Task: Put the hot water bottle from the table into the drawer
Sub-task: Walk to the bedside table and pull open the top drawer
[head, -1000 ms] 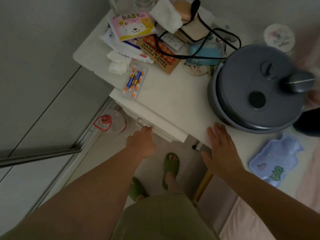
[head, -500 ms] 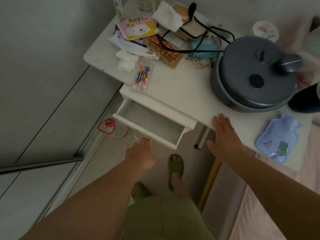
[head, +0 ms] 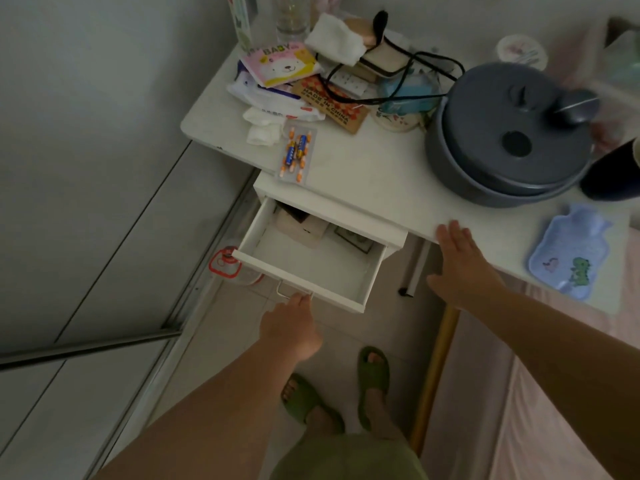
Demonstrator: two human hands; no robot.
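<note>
The white table [head: 374, 174] is cluttered at its far side; left hand [head: 291, 327] grips the open drawer [head: 304, 261] handle, right hand [head: 460, 268] lies flat, and the hot water bottle [head: 568, 251] rests right.

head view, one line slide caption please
Left hand holds the white drawer open by its handle; blue hot water bottle lies on the white table.

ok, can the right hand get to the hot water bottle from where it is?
Probably yes. The right hand rests open on the table edge, and the hot water bottle lies beside it on the same surface with only bare tabletop between them.
</note>
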